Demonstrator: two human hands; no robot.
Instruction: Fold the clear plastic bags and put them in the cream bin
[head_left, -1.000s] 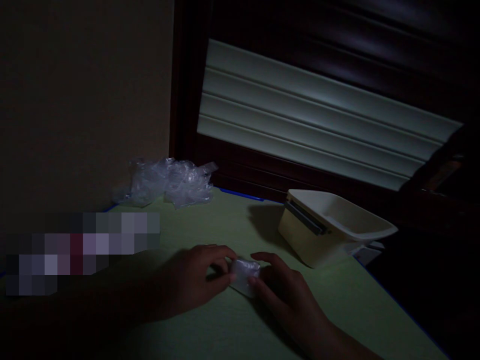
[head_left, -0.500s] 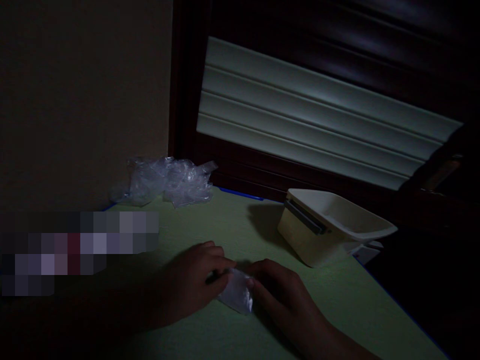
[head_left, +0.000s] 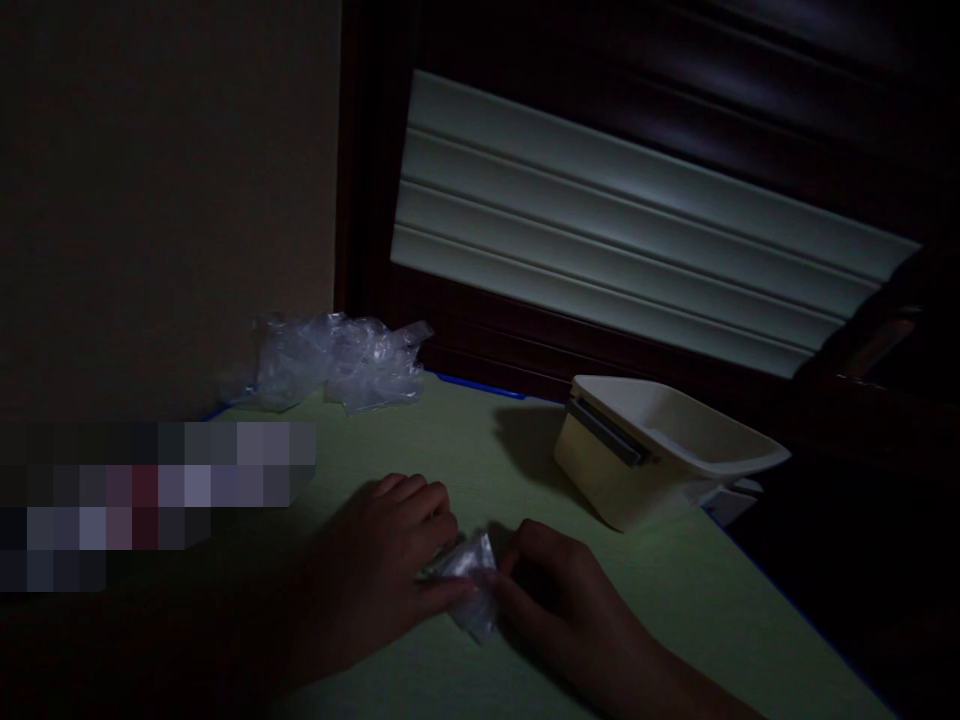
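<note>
A small clear plastic bag [head_left: 474,606], crinkled and shiny, is between my two hands, just above or on the green tabletop [head_left: 450,440]. My left hand [head_left: 394,570] grips its left side, the thumb lying across the front and the fingers curled behind. From the right, my right hand [head_left: 559,585] pinches the bag's edge between thumb and bent index finger. Dim light hides whether anything is inside the bag.
A heap of crumpled clear plastic bags [head_left: 341,362] lies at the table's back left, by the wall. Near the right edge stands a cream plastic bin [head_left: 600,480] with a dark strip on its side. A blurred-out patch [head_left: 187,485] covers the left. Behind is a dark slatted panel [head_left: 585,220].
The bag has turned and crumpled between my hands, a corner now pointing up. My left thumb has moved right across its front. The bin and heap stay in place.
</note>
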